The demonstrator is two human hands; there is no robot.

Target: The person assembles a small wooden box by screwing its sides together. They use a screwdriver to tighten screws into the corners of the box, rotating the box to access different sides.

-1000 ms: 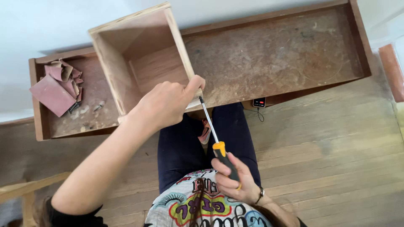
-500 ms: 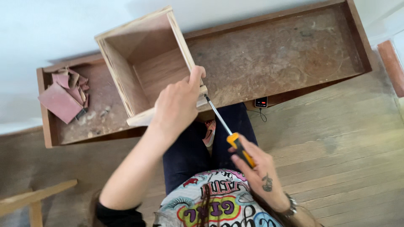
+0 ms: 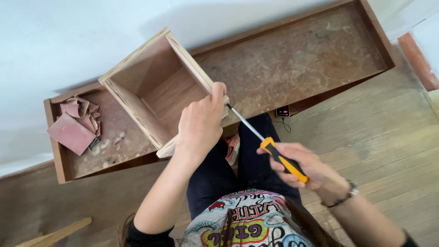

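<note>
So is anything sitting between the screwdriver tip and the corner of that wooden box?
Only the left hand, clasped over that corner of the wooden box, hides the tip of the screwdriver; nothing else visible lies along its shaft.

A single head-worn camera looks steeply down from above a seated person's lap, close enough that both forearms fill the lower frame. It faces a white wall (image 3: 68,41) along the top edge, a long shallow wooden tray (image 3: 320,59) lying at its foot and the plank floor (image 3: 388,142) on the right. No second view is given, so nothing overlaps.
</note>
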